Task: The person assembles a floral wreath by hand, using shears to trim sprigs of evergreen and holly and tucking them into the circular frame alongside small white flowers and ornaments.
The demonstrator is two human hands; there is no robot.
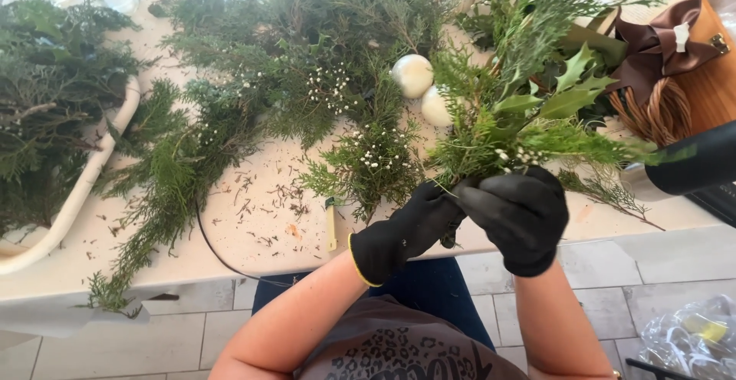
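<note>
Both my hands wear black gloves and meet at the stems of a green bundle of cedar sprigs, holly leaves and tiny white flowers. My left hand grips the stems from the left. My right hand wraps around them from the right, its back toward the camera. The bundle fans up and away over the table's right side. The stem ends are hidden inside my gloves.
Loose evergreen branches cover the pale table. A white tub of greens sits left. Two white round ornaments lie mid-table. A brown ribbon, a wicker basket and a black tool stand right. A thin black wire curves near the front edge.
</note>
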